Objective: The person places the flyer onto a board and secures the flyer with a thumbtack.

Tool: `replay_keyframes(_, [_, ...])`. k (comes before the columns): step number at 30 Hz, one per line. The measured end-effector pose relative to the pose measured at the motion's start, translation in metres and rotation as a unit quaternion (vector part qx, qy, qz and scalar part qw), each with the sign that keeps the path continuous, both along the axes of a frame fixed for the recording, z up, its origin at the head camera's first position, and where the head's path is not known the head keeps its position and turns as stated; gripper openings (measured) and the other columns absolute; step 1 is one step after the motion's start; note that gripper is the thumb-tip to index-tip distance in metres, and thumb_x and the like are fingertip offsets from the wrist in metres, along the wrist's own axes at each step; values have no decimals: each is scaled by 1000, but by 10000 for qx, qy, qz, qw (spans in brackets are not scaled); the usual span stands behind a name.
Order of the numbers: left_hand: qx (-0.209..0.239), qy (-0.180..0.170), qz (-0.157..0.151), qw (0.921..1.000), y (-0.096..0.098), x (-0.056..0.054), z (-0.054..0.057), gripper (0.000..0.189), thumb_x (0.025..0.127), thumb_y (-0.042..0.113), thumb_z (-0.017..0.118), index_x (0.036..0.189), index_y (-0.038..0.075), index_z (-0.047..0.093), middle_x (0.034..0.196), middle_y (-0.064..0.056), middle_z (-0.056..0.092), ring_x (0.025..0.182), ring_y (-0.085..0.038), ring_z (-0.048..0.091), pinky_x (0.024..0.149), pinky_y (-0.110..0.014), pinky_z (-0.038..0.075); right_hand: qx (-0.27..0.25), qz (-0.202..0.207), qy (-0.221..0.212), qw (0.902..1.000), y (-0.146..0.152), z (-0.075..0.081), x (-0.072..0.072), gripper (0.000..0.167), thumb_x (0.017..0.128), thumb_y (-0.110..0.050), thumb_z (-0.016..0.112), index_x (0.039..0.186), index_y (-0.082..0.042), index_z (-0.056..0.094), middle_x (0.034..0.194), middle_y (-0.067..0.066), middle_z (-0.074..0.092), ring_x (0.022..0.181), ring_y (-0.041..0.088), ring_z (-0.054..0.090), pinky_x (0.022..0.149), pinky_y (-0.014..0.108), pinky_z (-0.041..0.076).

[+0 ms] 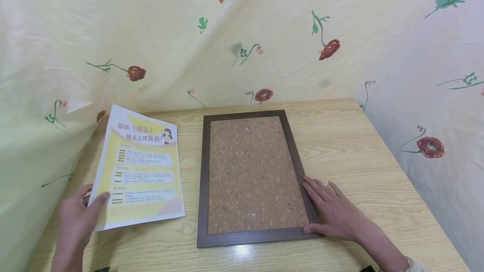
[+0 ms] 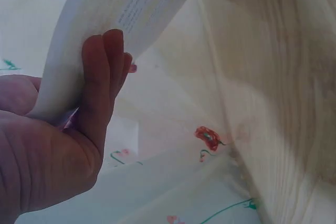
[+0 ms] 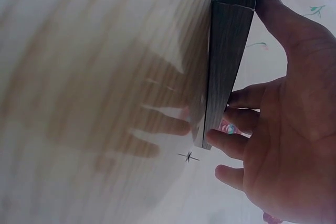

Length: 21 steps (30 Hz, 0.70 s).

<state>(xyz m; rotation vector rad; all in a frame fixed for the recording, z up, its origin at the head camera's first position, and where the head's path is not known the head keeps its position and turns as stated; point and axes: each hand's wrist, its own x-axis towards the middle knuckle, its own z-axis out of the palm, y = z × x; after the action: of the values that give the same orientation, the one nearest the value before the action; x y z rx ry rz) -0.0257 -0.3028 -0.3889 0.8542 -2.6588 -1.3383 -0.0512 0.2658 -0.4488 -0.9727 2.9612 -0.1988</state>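
Note:
On the left, my left hand [image 1: 77, 217] pinches a printed yellow-and-white paper sheet [image 1: 145, 179] by its lower left edge. The thumb lies on the printed face and the fingers [image 2: 97, 77] spread behind it. The sheet tilts above the table. A cork board [image 1: 257, 175] with a dark brown wooden frame [image 1: 203, 179] lies flat in the middle. At the lower right of that frame, my right hand [image 1: 334, 211] rests with extended fingers [image 3: 228, 142] against its side edge. The right thumb touches the near right corner.
The light wood-grain table [image 1: 340, 146] extends around the board. A pale cloth [image 1: 170, 32] with red flowers and green stems hangs behind the table and along both sides. Small shiny marks dot the cork near its far and near ends.

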Motion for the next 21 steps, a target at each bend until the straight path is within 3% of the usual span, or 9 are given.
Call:
replay_keyframes(6, [294,258,101,9992,1,2,6,50,100,15,58,140,-10,44,109,-33,65,65,-7,66,54,-32,57,-59,18,-33,10000,0,0,0,109,80,-77,55,147,7,37,155,22,33,137,39,39,105,64,32])
replay_keyframes(11, [677,364,156,9969,4,2,8,52,99,15,59,142,-9,42,96,-11,71,65,-9,68,56,-34,58,-79,-18,-124,9999,0,0,0,110,80,-78,55,147,7,37,155,21,32,138,37,39,103,64,35])
replay_keyframes(15, [1236,565,135,9906,5,4,7,52,98,14,62,141,-8,43,85,7,71,66,-9,69,57,-34,59,-90,-33,-146,9998,0,0,0,110,79,-78,55,147,7,37,155,21,32,137,38,40,102,64,36])
replay_keyframes(18, [1574,658,-44,9853,8,4,6,50,98,14,63,139,-7,44,82,16,69,69,-10,70,58,-34,59,-117,-24,-133,9998,1,0,1,110,79,-77,56,147,7,37,155,21,32,134,39,43,99,65,38])
replay_keyframes(21, [1803,782,-216,9803,12,3,4,47,97,14,64,136,-7,45,82,16,70,70,-12,71,59,-35,59,-145,-41,-168,9997,1,1,2,110,79,-77,56,147,7,36,156,21,32,132,41,45,97,66,39])
